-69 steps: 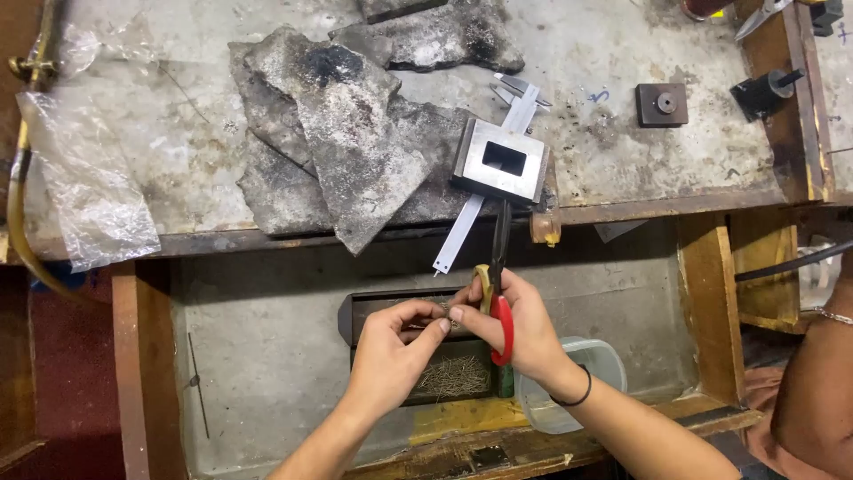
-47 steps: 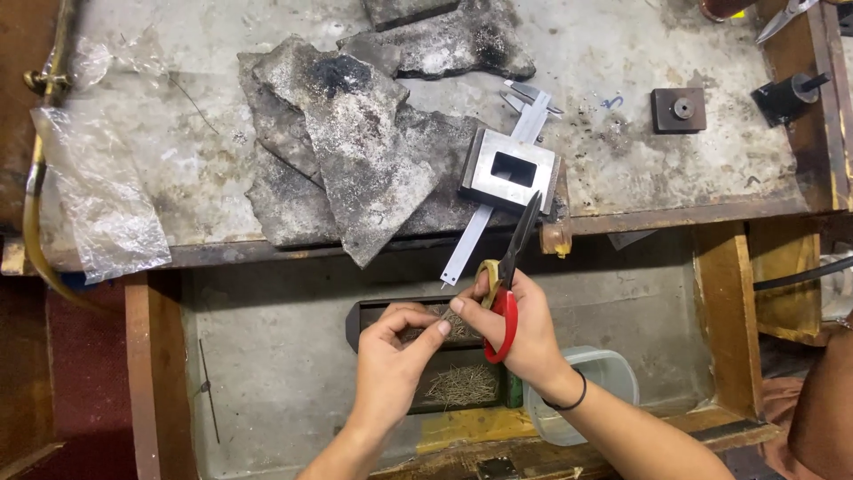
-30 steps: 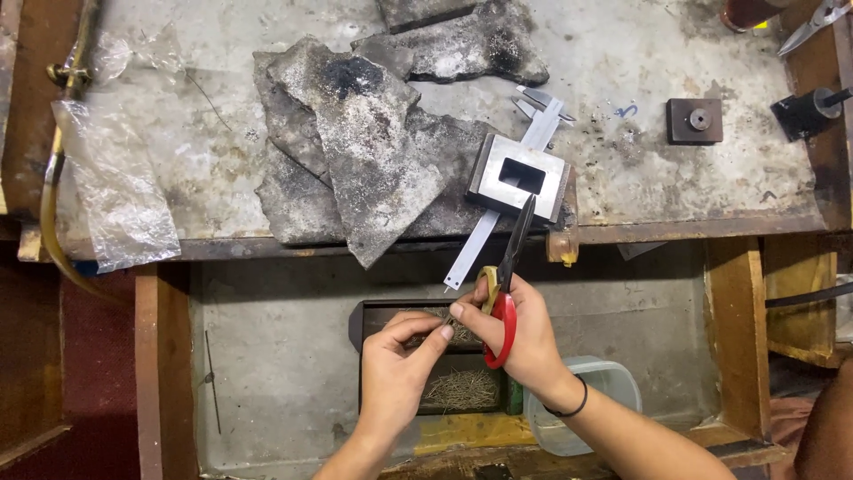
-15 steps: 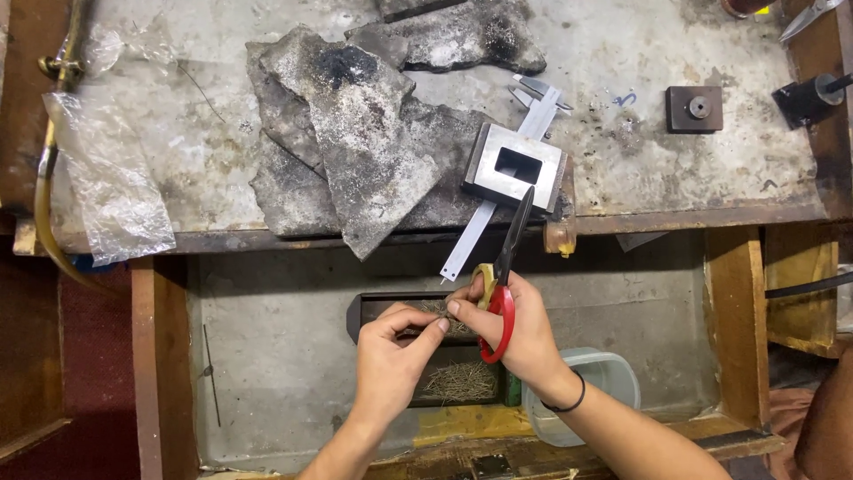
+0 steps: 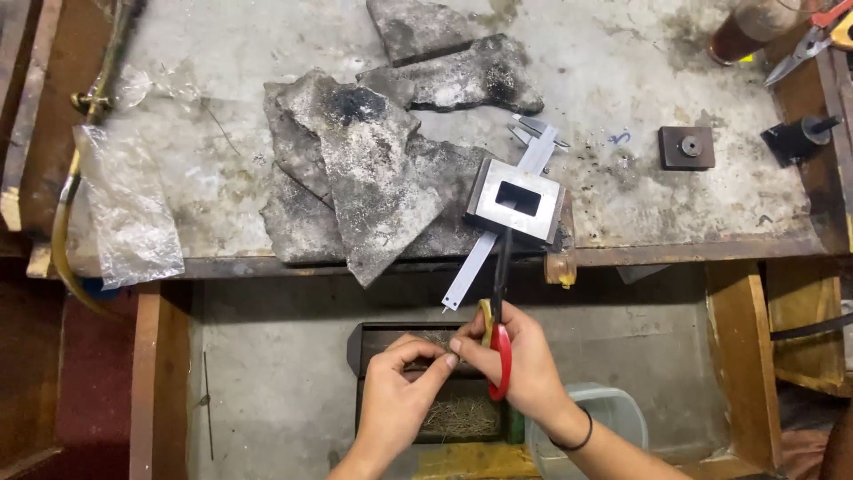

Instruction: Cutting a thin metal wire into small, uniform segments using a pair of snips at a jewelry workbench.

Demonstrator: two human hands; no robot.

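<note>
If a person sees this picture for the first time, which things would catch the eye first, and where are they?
Probably the red-handled shears in the right hand, low in the middle, while the left hand pinches something small beside them over a dark tray. Next come the charred grey slabs piled on the workbench above, with a square metal block lying on a caliper near the front edge.

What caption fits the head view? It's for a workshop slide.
Right hand holds red-handled pliers beside left hand, above a dark tray under a scorched bench.
</note>
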